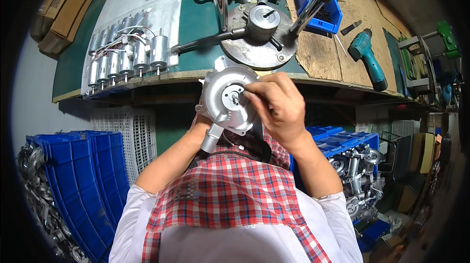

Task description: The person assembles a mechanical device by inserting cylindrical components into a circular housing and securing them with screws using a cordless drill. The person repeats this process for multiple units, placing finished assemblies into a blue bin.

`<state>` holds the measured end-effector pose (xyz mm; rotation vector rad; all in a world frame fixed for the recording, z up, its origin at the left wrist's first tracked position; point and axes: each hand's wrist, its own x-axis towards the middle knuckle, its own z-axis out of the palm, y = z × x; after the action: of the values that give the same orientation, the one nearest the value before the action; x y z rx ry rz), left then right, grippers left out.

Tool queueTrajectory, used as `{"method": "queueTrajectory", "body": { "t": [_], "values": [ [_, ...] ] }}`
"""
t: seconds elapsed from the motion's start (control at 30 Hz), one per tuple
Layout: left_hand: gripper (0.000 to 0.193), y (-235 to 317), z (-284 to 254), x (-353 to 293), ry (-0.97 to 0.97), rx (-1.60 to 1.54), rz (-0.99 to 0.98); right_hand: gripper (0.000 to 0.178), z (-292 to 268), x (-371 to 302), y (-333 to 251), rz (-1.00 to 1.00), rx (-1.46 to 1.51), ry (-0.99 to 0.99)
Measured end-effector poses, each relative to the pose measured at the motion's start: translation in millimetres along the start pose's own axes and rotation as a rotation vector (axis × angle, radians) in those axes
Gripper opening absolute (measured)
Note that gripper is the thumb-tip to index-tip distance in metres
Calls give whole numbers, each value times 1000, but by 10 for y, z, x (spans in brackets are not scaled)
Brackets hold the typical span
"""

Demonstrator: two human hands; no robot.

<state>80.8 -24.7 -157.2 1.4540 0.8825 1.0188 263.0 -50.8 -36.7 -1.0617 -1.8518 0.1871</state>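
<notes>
A silver cast-metal blower housing (213,97), round with a short outlet tube at its lower left, is held up in front of the bench edge. My left hand (199,125) supports it from below; most of its fingers are hidden behind the casting. At the housing's centre sits a round metal disc (228,99) with small holes and a shaft. My right hand (280,104) is closed in a pinch, its fingertips at the upper right edge of this disc. Whatever lies between those fingertips is too small and covered to make out.
A round steel fixture (235,47) with two posts and a lever handle stands on the bench beyond. Several small motors (141,55) lie left of it. To the right are a blue bin (327,27) of small black parts and a teal power drill (370,59). Blue crates (73,179) flank me.
</notes>
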Motion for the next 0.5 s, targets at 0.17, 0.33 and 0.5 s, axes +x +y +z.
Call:
{"method": "queueTrajectory", "body": {
  "t": [0.17,0.33,0.5],
  "values": [
    [38,7,22,-29,9,-224,-235,28,67,-51,63,-157,-176,38],
    [37,-331,18,-149,61,-116,-269,37,-25,-148,77,-263,-240,-115],
    [37,-293,90,-175,69,-121,-244,49,-169,-223,141,-206,-192,-242]
  ]
}}
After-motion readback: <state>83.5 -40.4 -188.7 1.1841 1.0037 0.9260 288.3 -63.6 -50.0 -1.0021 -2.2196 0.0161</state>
